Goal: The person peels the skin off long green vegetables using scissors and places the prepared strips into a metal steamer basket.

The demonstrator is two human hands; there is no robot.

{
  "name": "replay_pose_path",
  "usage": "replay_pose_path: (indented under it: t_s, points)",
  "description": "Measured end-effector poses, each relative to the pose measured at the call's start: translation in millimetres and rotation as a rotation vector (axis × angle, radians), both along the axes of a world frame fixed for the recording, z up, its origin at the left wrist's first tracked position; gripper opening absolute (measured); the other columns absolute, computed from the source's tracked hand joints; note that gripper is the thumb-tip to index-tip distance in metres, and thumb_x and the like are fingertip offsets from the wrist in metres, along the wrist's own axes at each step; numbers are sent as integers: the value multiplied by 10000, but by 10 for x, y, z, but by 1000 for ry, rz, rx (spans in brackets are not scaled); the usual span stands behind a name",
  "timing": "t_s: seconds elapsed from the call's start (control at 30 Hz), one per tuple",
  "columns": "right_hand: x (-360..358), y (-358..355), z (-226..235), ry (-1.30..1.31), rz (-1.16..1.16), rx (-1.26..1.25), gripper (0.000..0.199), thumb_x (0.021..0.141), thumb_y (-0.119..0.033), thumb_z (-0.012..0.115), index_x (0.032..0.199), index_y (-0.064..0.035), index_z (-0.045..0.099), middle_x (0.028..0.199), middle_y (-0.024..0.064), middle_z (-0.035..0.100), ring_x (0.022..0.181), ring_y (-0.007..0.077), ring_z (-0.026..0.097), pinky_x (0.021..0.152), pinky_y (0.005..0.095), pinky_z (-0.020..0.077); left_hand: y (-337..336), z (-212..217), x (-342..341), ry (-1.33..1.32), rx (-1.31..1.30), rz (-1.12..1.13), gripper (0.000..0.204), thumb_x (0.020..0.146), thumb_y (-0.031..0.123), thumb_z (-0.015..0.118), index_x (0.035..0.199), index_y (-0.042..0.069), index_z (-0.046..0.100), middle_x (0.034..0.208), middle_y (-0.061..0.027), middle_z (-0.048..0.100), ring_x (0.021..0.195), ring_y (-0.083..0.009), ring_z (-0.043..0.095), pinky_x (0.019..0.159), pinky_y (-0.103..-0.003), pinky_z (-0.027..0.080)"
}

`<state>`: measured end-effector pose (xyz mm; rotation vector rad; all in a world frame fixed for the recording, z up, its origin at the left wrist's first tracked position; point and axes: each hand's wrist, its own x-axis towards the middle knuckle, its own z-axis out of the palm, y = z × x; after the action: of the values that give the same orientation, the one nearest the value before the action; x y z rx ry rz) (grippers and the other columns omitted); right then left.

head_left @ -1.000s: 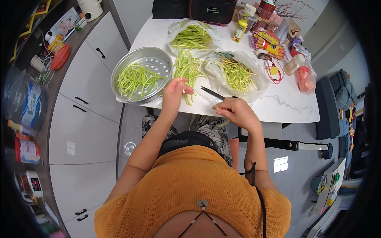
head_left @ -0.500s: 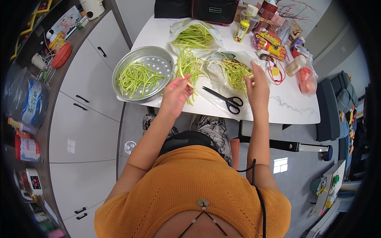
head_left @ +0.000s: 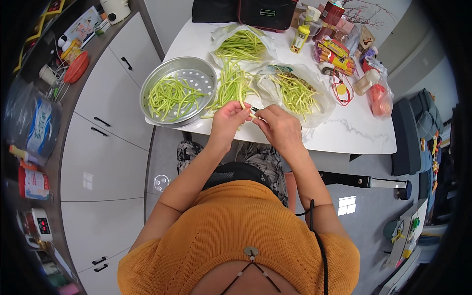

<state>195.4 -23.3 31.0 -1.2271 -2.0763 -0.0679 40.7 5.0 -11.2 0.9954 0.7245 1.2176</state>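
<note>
My left hand (head_left: 227, 124) is closed in a pinch around a long pale-green stem that looks like a garlic scape (head_left: 241, 93). My right hand (head_left: 281, 127) pinches the same scape near its lower end, so both hands meet at the table's front edge. Behind the fingers a bit of the black scissors (head_left: 253, 109) shows; the rest is hidden by my right hand. Just beyond lies a loose pile of scapes (head_left: 231, 81). To its right, a plastic bag (head_left: 322, 105) holds short, cut pieces (head_left: 297, 93). At left, a round metal pan with a perforated insert (head_left: 209, 81) contains cut scapes (head_left: 169, 96).
Another open bag (head_left: 269, 44) of long scapes lies farther back on the white table (head_left: 359, 130). A yellow bottle (head_left: 300, 37), snack packages (head_left: 334, 56), a red cord (head_left: 346, 93) and a bag of round reddish items (head_left: 379, 101) stand at right. Cabinets (head_left: 108, 162) line the left.
My right hand has moved left from the bag of short pieces to the scape and now pinches its lower end. My left hand has come slightly right and nearer; the scissors are now mostly covered.
</note>
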Motion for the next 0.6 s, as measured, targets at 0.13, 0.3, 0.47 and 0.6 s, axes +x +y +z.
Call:
replay_pose_path:
  t_s: [0.13,0.3,0.47,0.6]
  points:
    - [30,-4,-6,-13,24,-73,86,748,-144,654,785,-84,604,734,59,560,651,253,578,548,347,455,7,22,-19,210,83,149,221,851,55,551,1068,16,568,1018,-96,568,932,-119,520,793,-258,426]
    - [128,-1,-1,-28,43,-139,68,755,-100,646,799,-63,609,758,66,580,644,262,579,568,335,453,11,157,-27,853,822,728,292,817,54,548,1108,51,575,1244,-158,436,1203,-249,379,929,-345,374]
    - [190,2,-7,41,15,-89,55,765,-122,626,810,-92,621,741,62,575,636,270,580,551,354,458,11,155,-146,1202,1084,451,217,782,119,612,995,85,636,1103,-96,552,1118,-246,466,972,-396,320]
    - [215,38,-40,72,-28,-38,69,750,-100,642,816,-82,631,733,71,590,598,274,578,530,347,456,12,55,-141,1093,964,300,161,752,133,647,902,78,663,871,-64,637,863,-205,584,891,-368,374]
